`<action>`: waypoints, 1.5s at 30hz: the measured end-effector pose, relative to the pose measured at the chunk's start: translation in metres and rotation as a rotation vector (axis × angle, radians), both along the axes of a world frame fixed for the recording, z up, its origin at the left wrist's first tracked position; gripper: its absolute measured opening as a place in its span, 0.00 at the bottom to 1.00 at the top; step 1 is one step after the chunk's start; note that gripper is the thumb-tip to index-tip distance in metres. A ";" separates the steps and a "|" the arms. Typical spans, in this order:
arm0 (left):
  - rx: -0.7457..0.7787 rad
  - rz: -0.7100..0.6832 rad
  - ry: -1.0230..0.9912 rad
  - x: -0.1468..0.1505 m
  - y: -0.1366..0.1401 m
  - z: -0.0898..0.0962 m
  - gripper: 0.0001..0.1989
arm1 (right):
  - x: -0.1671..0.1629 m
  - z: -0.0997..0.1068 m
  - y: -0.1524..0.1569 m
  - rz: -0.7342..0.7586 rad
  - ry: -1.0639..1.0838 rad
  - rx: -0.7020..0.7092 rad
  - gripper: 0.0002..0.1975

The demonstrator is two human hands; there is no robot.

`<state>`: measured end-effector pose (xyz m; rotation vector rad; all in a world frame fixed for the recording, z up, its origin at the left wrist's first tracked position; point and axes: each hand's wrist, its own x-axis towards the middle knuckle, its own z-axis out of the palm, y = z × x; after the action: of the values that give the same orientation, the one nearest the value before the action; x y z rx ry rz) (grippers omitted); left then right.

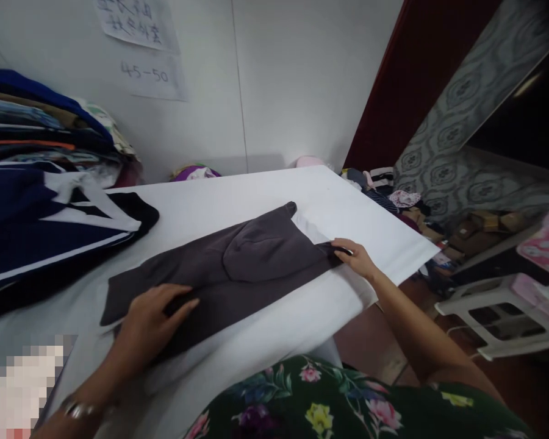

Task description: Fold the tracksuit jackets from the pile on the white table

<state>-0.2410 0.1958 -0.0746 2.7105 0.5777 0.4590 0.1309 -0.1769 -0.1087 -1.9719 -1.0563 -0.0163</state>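
1. On the pale wall [283, 85], white paper [152, 85] read "45-50".
2. A dark-grey cloth garment [265, 256] lay on the white table [375, 213].
3. My left hand [158, 314], loosely parted, rested on it; my right hand [355, 258] pinched its edge.

Dark grey garment [269, 259]; white table [247, 198]; green floral top [343, 390].

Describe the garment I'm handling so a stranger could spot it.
Find the big white table. Across it lies a dark grey garment, with your left hand on top and your right hand at one end. Unlike the navy clothing nearby, it has no white stripes.
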 end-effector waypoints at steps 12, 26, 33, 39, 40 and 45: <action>0.163 -0.161 0.003 -0.046 -0.024 -0.041 0.20 | -0.003 -0.023 -0.016 -0.007 -0.216 -0.180 0.12; 0.105 0.016 0.039 -0.039 -0.032 -0.025 0.24 | 0.003 -0.021 -0.016 -0.015 -0.181 -0.230 0.13; 0.081 0.037 0.103 -0.035 -0.033 -0.019 0.22 | 0.005 -0.012 0.004 -0.019 -0.211 -0.284 0.10; 0.074 0.074 0.100 -0.037 -0.039 -0.015 0.20 | 0.008 -0.017 0.014 -0.122 -0.155 -0.190 0.12; 0.066 0.107 0.111 -0.036 -0.040 -0.013 0.20 | 0.007 -0.017 0.013 -0.103 -0.129 -0.170 0.12; 0.040 0.240 0.244 -0.026 -0.049 0.003 0.19 | 0.000 -0.011 0.003 0.054 -0.164 -0.171 0.11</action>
<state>-0.2667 0.1466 -0.0720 2.7675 0.9759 0.1982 0.1308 -0.1735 -0.1201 -2.1228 -1.2523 -0.0606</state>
